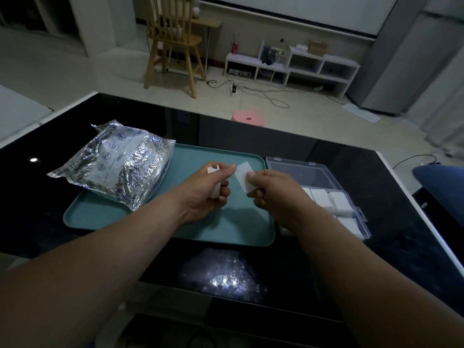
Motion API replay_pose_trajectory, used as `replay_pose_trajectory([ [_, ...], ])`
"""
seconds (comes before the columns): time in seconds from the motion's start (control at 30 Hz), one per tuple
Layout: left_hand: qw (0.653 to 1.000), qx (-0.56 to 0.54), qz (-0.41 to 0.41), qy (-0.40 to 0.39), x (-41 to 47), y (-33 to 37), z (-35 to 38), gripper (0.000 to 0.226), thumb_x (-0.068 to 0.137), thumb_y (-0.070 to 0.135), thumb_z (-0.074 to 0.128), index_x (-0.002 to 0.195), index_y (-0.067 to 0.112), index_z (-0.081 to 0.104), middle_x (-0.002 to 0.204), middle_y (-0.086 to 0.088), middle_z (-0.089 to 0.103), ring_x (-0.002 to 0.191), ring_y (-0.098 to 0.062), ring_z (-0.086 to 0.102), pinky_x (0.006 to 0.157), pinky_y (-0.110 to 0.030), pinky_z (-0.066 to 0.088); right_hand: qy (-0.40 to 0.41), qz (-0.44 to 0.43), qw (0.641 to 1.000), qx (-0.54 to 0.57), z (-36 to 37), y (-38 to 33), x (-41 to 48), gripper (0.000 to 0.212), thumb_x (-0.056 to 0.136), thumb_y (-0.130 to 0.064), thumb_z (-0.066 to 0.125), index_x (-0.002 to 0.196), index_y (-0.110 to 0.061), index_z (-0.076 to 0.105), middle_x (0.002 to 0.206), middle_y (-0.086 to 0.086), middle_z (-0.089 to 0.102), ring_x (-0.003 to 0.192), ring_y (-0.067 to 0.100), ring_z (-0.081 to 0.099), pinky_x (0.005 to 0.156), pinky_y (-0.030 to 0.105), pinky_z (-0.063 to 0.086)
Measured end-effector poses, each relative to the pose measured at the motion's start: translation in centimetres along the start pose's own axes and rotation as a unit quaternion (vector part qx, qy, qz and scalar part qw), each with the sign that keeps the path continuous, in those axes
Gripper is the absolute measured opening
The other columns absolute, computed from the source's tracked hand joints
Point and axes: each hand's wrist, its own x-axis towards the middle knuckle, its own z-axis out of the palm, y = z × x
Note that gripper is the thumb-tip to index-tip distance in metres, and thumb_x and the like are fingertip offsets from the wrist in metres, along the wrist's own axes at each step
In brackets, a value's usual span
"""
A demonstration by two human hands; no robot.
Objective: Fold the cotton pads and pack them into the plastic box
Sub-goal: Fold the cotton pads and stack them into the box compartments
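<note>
Black table (381, 182): teal tray (226, 229), plastic box (296, 173)

**One head-worn view, looking down over the tray**

The wide-angle camera sits on the person's head, on the near side of the teal tray (236, 226), and faces forward and down across it. The tray lies close, in mid-frame. The left hand (208, 188) and right hand (272, 190) meet just above it. The plastic box (296, 172) shows just right of the tray, and the room floor (75, 71) lies beyond its far edge.
</note>
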Motion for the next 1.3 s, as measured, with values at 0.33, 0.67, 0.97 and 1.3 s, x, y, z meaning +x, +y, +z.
replay_pose_trajectory([
  [0.33,0.994,0.002,0.047,0.1,-2.0,1.3,-0.2,0.013,0.103,0.011,0.052,0.091,0.017,0.048,0.087,-0.009,0.064,0.063,-0.018,0.061,0.049,-0.024,0.041,-0.048,0.025,0.994,0.091,4.7,0.5,1.3,0.015,0.101,-0.015,0.057,0.103,-0.008,0.07,0.082,0.004,0.069,0.064,0.012,0.06,0.06,0.025,0.045],
  [0.67,0.859,0.228,0.221,0.403,-6.8,5.1,-11.1,0.011,0.093,0.017,0.063,0.099,0.011,0.056,0.072,-0.004,0.057,0.054,-0.017,0.049,0.045,-0.023,0.04,-0.125,0.042,0.991,-0.018,17.5,-0.3,5.3,0.018,0.098,-0.024,0.072,0.089,-0.009,0.065,0.075,0.006,0.064,0.049,0.013,0.047,0.051,0.026,0.035],
  [0.97,0.896,-0.022,0.045,0.442,-6.0,1.8,-10.4,0.062,0.086,0.06,0.074,0.121,0.01,0.059,0.078,-0.001,0.053,0.047,-0.01,0.041,0.039,-0.018,0.035,-0.154,0.084,0.916,0.361,13.8,1.7,5.7,0.027,0.11,-0.015,0.046,0.132,-0.007,0.061,0.125,0.016,0.073,0.109,0.031,0.072,0.083,0.043,0.062],
  [1.3,0.879,0.172,0.266,0.356,-5.5,4.0,-8.5,0.025,0.095,0.049,0.066,0.093,0.025,0.062,0.081,0.008,0.065,0.064,-0.005,0.053,0.06,-0.027,0.043,-0.145,0.064,0.937,0.311,11.6,4.8,5.9,0.03,0.108,-0.016,0.045,0.136,-0.016,0.056,0.132,0.007,0.065,0.095,0.018,0.064,0.061,0.02,0.046],
])
